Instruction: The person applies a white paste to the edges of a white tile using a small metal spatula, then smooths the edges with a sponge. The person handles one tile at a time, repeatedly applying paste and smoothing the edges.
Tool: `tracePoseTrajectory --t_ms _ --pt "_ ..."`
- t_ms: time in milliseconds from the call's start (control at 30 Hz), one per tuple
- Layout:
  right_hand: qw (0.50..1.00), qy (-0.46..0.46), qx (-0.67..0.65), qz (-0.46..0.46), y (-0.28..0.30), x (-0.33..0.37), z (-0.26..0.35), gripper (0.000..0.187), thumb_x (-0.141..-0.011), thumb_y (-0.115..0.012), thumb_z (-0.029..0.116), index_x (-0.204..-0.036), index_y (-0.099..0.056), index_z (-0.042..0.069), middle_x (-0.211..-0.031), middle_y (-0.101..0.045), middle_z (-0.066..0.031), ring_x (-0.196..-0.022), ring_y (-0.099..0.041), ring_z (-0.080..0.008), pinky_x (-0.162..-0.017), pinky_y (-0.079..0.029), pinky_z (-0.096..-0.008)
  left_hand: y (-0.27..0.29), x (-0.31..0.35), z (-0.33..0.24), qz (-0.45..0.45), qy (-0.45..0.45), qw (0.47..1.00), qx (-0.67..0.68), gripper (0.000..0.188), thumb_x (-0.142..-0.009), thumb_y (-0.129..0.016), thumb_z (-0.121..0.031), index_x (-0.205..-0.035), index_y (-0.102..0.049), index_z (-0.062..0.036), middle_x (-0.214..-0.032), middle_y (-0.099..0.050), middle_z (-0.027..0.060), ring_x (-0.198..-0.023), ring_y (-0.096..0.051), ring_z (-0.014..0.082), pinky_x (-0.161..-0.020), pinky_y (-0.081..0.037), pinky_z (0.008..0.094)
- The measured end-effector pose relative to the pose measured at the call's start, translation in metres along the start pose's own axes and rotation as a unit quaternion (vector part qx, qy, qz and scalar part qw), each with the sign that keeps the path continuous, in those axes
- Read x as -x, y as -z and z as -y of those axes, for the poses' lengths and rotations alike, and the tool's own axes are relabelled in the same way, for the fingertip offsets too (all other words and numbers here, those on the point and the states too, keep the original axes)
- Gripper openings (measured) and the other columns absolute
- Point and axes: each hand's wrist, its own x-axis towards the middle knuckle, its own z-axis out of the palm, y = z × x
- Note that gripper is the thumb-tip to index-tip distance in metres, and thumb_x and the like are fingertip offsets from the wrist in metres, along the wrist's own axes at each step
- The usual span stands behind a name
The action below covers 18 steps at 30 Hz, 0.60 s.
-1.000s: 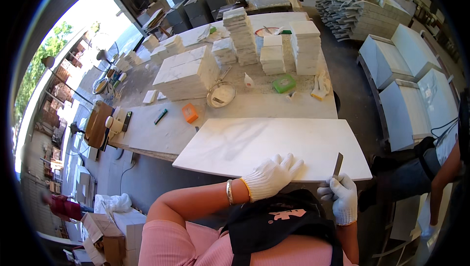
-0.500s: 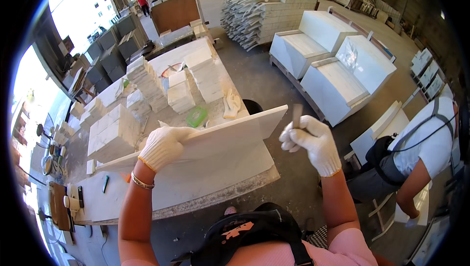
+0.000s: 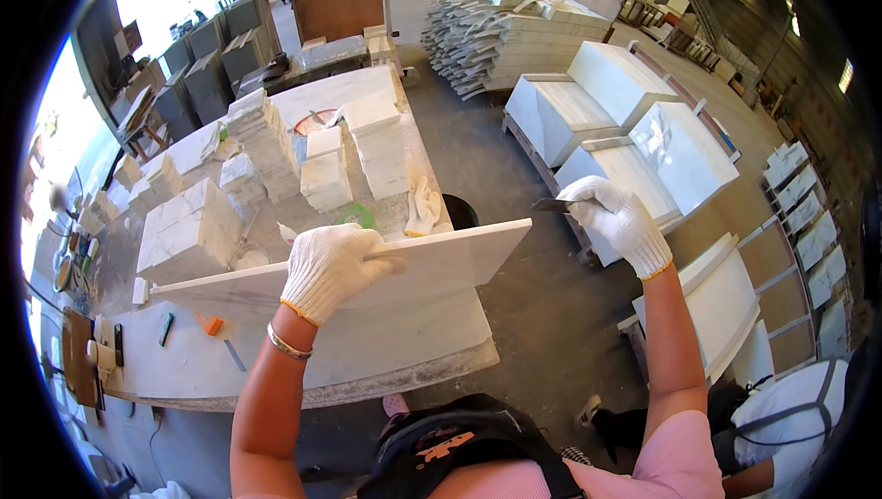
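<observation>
A white marble slab [image 3: 459,258] stands tilted on its long edge on the worktable. My gloved left hand [image 3: 333,269] is closed over its top edge, thumb pointing right along it. Off the slab's right end, my gloved right hand [image 3: 617,221] is raised and pinches a small dark scraper blade [image 3: 549,206], which points left and touches nothing. Below the upright slab another white slab [image 3: 413,334] lies flat along the table's front. An orange angular tool [image 3: 209,323], a dark green cutter [image 3: 166,329] and a grey metal strip [image 3: 235,355] lie left of my left arm.
Stacks of marble blocks [image 3: 188,232] fill the table behind the slab, with a glove [image 3: 423,209] near its right edge and a black bucket [image 3: 459,210] beside it. Large white block stacks [image 3: 625,85] stand on the right. A co-worker in a white shirt [image 3: 795,416] is close at lower right.
My right hand has moved up and to the right, away from the slab's end. The blade has turned from upright to pointing left. My left hand keeps hold of the slab; the view has shifted.
</observation>
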Motion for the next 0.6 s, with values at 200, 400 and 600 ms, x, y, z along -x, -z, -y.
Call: tracePoseTrajectory --t_ms 200,400,600 --pt "0.984 -0.056 -0.12 0.119 -0.016 -0.05 0.013 0.025 -0.091 -0.067 -0.004 -0.113 -0.075 0.004 -0.097 -0.074 -0.003 -0.087 -0.066 -0.0115 -0.084 -0.055 -0.0282 0.002 -0.003 -0.003 -0.001 -0.011 1.0 0.012 0.041 -0.077 -0.076 -0.054 -0.073 -0.074 -0.0124 -0.071 -0.066 0.0112 -0.068 -0.068 0.0323 -0.061 -0.052 0.044" --pt "0.967 0.03 -0.125 0.221 -0.033 -0.075 0.002 0.027 -0.09 -0.066 -0.008 -0.111 -0.077 0.005 -0.101 -0.074 -0.0038 -0.086 -0.066 -0.0127 -0.082 -0.055 -0.0286 -0.001 -0.008 0.0 0.001 -0.019 1.0 -0.002 0.043 -0.077 -0.076 -0.053 -0.071 -0.073 -0.01 -0.07 -0.066 0.0124 -0.068 -0.068 0.0335 -0.061 -0.052 0.0449" --pt "0.946 0.061 -0.051 0.315 -0.04 -0.099 0.011 0.031 -0.087 -0.07 -0.004 -0.113 -0.078 0.01 -0.1 -0.075 -0.0055 -0.09 -0.068 -0.0145 -0.082 -0.054 -0.0291 0.003 -0.008 -0.005 0.02 0.007 1.0 0.004 0.036 -0.075 -0.077 -0.052 -0.076 -0.077 -0.0154 -0.074 -0.068 0.0087 -0.069 -0.067 0.0316 -0.062 -0.051 0.0423"
